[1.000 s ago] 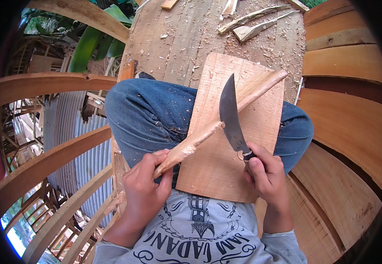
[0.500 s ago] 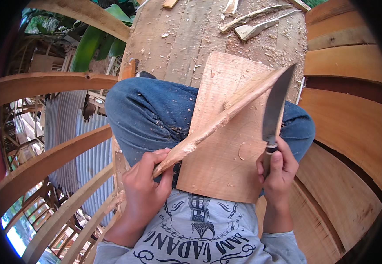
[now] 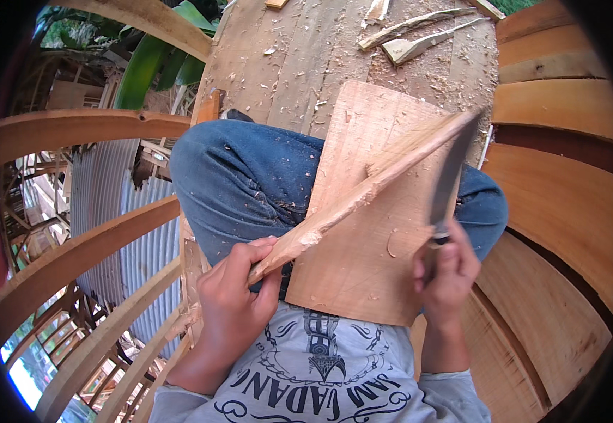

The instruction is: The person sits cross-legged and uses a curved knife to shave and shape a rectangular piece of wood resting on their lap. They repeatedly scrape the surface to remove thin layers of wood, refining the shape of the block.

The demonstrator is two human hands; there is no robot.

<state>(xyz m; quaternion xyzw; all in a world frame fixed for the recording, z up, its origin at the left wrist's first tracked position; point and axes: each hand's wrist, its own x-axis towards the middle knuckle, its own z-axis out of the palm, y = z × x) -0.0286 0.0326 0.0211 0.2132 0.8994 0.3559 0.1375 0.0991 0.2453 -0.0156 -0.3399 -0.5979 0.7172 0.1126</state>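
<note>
My left hand is closed round the narrow near end of a long wooden piece, which slants up to the right and widens toward its far end. Its facing edge is rough with cut marks. In my right hand is a large knife, gripped by its dark handle, the blade pointing up and slightly blurred. The blade's upper part meets or overlaps the far end of the wooden piece; I cannot tell which. Beneath both, a broad wooden board lies across my lap, with a few curled shavings on it.
I sit cross-legged in jeans on a plank floor strewn with shavings. Ahead lie carved wooden offcuts. A plank wall rises close on the right. Wooden rails run along the left, with corrugated metal sheets beyond.
The knife blade has shifted slightly and is now blurred by motion near the wooden piece's far end. My left hand keeps its hold, and the view has shifted slightly.
</note>
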